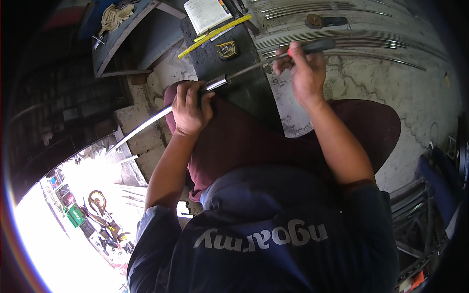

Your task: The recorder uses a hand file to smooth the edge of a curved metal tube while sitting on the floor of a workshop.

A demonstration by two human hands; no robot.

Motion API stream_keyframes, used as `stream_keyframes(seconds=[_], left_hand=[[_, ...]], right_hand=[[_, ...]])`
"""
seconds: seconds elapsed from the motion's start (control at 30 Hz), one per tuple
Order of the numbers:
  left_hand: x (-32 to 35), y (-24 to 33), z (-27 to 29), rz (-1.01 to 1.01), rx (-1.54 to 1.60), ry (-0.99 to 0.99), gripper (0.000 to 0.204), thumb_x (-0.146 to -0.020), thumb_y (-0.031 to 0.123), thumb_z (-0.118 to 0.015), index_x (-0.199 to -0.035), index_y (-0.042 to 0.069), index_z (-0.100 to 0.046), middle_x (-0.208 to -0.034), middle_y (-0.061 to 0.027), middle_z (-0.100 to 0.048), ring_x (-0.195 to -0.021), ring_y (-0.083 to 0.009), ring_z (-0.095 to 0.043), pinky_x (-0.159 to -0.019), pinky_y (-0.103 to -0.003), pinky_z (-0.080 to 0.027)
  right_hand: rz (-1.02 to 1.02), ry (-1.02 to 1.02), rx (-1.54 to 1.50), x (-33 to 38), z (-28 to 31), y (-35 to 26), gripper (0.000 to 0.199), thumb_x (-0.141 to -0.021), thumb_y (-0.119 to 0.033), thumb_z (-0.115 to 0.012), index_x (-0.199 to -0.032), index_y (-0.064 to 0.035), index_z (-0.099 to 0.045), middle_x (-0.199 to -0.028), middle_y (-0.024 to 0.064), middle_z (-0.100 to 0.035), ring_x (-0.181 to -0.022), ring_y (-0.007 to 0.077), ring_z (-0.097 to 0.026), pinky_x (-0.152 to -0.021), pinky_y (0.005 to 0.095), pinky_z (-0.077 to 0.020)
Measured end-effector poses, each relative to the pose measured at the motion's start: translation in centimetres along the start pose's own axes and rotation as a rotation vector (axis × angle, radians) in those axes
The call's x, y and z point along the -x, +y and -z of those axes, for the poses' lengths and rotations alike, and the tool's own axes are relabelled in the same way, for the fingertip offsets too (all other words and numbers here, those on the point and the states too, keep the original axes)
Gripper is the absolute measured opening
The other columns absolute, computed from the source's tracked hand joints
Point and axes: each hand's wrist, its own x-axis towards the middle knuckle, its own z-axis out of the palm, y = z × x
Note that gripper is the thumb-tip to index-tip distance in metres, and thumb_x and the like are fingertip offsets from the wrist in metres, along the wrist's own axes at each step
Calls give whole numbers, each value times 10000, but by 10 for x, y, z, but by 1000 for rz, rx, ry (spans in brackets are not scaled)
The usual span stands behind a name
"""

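A long shiny metal tube [141, 128] runs from the bright lower left up to the middle, tilted across my left thigh. My left hand [188, 108] is wrapped round it just short of its upper end. In my right hand [308, 73], the fingers close on a slim tool that looks like a round file [251, 68], with a dark handle and a red collar. Its thin shaft points down-left at the tube's open end. The tip meets the mouth there; whether it reaches inside, I cannot tell. The handle sticks out beyond my right fingers, slightly blurred.
Ahead, a black bench [254, 100] bears an open notebook [207, 17], a yellow ruler [215, 35] and a tape measure [226, 50]. Several metal rods [395, 45] and a dark tool with a round head [332, 21] lie rightward. A metal frame [124, 41] stands at left.
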Motion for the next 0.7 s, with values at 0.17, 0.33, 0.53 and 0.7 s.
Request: stream_keyframes(seconds=[0.17, 0.33, 0.53, 0.7], left_hand=[[-3, -2, -2, -26, 32, 0, 296, -816, 77, -748, -1096, 38, -660, -1006, -145, -632, -825, -332, -666, -708, -409, -553], [2, -6, -4, 0, 5, -15, 291, -821, 94, -737, -1098, 43, -664, -1039, -142, -640, -854, -336, -650, -734, -422, -534], [-1, -5, -3, -13, -146, -59, 281, -836, 184, -704, -1092, 69, -676, -1013, -98, -647, -960, -321, -596, -924, -442, -396], [-3, -5, -3, -9, -132, -79, 271, -835, 160, -686, -1086, 59, -669, -997, -113, -644, -955, -328, -605, -899, -441, -413]], right_hand=[[-83, -62, -39, 10, -12, 2, 212, -1068, -220, -600, -996, -22, -578, -963, 216, -719, -658, 219, -703, -565, 324, -568], [-112, -101, -47, 31, -25, 12, 209, -1084, -218, -562, -1004, -25, -581, -1000, 231, -718, -653, 208, -696, -566, 321, -568], [-23, -4, -13, 8, -6, 6, 240, -1061, -249, -619, -1027, -12, -619, -940, 206, -728, -638, 208, -691, -562, 319, -562], [-72, -44, 57, -5, -3, -5, 171, -1068, -201, -596, -1103, -39, -552, -997, 230, -718, -648, 211, -695, -559, 308, -549]])
